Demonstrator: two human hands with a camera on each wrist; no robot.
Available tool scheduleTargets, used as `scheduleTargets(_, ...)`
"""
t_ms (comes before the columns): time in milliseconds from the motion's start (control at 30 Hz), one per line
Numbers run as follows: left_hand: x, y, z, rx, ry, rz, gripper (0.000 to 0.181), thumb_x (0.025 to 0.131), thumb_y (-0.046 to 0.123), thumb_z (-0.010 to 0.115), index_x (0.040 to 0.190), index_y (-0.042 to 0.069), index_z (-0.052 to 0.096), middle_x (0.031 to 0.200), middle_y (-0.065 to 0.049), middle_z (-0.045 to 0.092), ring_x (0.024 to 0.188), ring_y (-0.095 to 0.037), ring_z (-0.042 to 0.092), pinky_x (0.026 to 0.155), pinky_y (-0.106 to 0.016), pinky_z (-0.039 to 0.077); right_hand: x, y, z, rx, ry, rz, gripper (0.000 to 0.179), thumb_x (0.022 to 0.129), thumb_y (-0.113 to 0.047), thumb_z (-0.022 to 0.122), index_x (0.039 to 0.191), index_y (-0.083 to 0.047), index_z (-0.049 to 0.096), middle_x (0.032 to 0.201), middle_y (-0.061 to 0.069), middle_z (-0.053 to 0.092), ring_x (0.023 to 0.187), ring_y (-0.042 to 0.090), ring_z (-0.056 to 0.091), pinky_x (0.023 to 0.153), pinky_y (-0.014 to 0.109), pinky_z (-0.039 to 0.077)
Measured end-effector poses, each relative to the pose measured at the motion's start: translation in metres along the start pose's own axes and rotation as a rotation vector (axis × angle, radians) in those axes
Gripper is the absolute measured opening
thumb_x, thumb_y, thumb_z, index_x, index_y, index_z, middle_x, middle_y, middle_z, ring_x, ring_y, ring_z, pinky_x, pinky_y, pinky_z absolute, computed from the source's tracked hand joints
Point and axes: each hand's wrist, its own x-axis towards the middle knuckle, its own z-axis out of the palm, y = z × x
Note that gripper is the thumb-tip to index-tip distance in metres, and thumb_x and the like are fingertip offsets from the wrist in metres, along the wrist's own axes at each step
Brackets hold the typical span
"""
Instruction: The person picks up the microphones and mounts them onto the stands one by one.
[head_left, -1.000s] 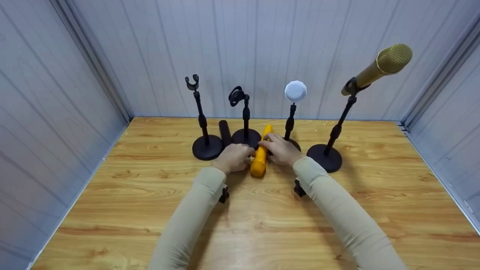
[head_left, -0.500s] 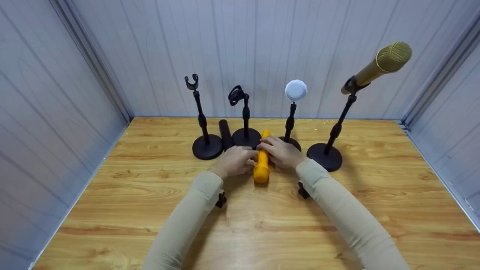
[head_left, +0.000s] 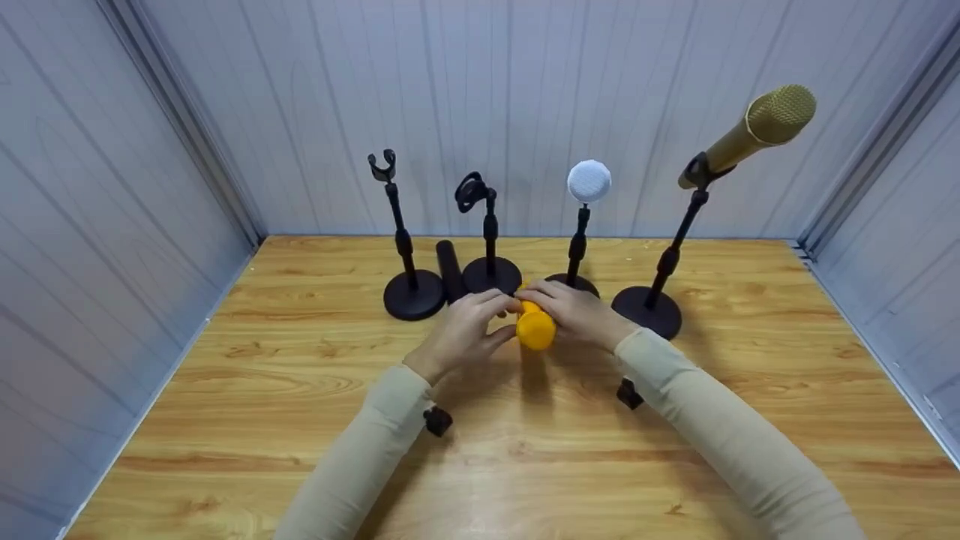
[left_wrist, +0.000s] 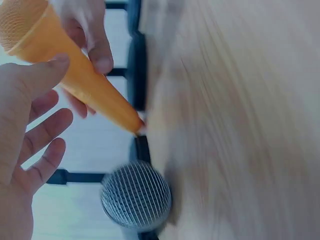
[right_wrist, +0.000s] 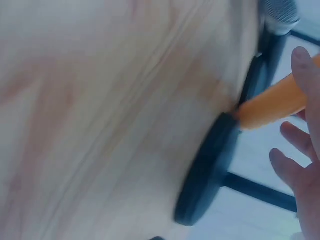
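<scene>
An orange microphone is tilted between my two hands, its round head raised toward me. My left hand pinches it near the head; in the left wrist view the thumb lies across its body and three fingers curve free. On the other side, my right hand grips the body, thumb on one face and fingers behind. The microphone's narrow tail points down close to a black stand base; whether they touch I cannot tell. A black microphone with a grey mesh head lies beyond my left hand.
Two stands with bare clips, the left stand and the middle stand, rise at the back. A white-headed microphone and a gold microphone sit on stands to the right. Wall panels enclose the wooden table.
The orange microphone's head has lifted off the table and tipped up toward me. Both hands have shifted slightly nearer, staying on it. The stands have not moved.
</scene>
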Motion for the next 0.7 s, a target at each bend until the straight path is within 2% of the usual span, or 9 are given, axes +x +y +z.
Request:
scheduleTargets(200,0.003,0.023,-0.002,-0.237,0.159,-0.01,0.03,0.098,0.019,0.07,0.125,0.007,0.066,0.117,-0.004,0.068,0.102,-0.013,0.066,0.087,-0.028,0.056,-0.002,-0.027,-0.023,0.192,-0.103,0.162,0.036,0.101,-0.028,0.066,0.132,-0.012,0.057,0.119,0.005,0.063,0.104,0.019,0.063,0.095,0.041,0.054)
scheduleTargets(267,0.005,0.027,-0.002,-0.3,0.199,-0.042,0.034,0.096,0.019,0.072,0.127,0.006,0.065,0.116,-0.005,0.067,0.102,-0.014,0.067,0.086,-0.029,0.057,-0.001,-0.033,-0.028,0.254,-0.149,0.214,0.036,0.104,-0.035,0.06,0.132,-0.014,0.053,0.123,0.004,0.062,0.11,0.017,0.063,0.098,0.041,0.052)
scheduleTargets(367,0.008,0.031,-0.002,-0.34,0.243,-0.101,0.039,0.093,0.022,0.077,0.126,0.007,0.066,0.113,-0.004,0.068,0.096,-0.015,0.069,0.082,-0.031,0.059,0.0,-0.04,-0.032,0.318,-0.185,0.269,0.042,0.104,-0.042,0.055,0.139,-0.018,0.049,0.132,0.002,0.059,0.121,0.016,0.059,0.104,0.042,0.049)
scheduleTargets(500,0.007,0.037,-0.001,-0.308,0.259,-0.145,0.038,0.091,0.026,0.079,0.123,0.008,0.067,0.11,-0.002,0.068,0.091,-0.015,0.07,0.078,-0.03,0.059,-0.003,-0.042,-0.025,0.349,-0.132,0.214,0.038,0.103,-0.031,0.062,0.134,-0.013,0.05,0.128,0.005,0.061,0.118,0.019,0.061,0.1,0.041,0.052)
scheduleTargets(633,0.006,0.043,0.001,-0.251,0.239,-0.129,0.037,0.093,0.026,0.077,0.123,0.008,0.066,0.113,-0.003,0.068,0.095,-0.014,0.069,0.078,-0.028,0.059,-0.009,-0.04,-0.017,0.34,-0.026,0.124,0.032,0.1,-0.017,0.068,0.127,-0.008,0.055,0.119,0.007,0.065,0.109,0.021,0.065,0.094,0.041,0.055)
scheduleTargets(700,0.007,0.046,0.001,-0.249,0.242,-0.115,0.037,0.094,0.027,0.075,0.125,0.007,0.066,0.114,-0.004,0.068,0.096,-0.014,0.069,0.079,-0.028,0.059,-0.012,-0.04,-0.018,0.349,0.004,0.127,0.032,0.099,-0.016,0.068,0.128,-0.01,0.055,0.12,0.005,0.065,0.111,0.019,0.064,0.095,0.04,0.054)
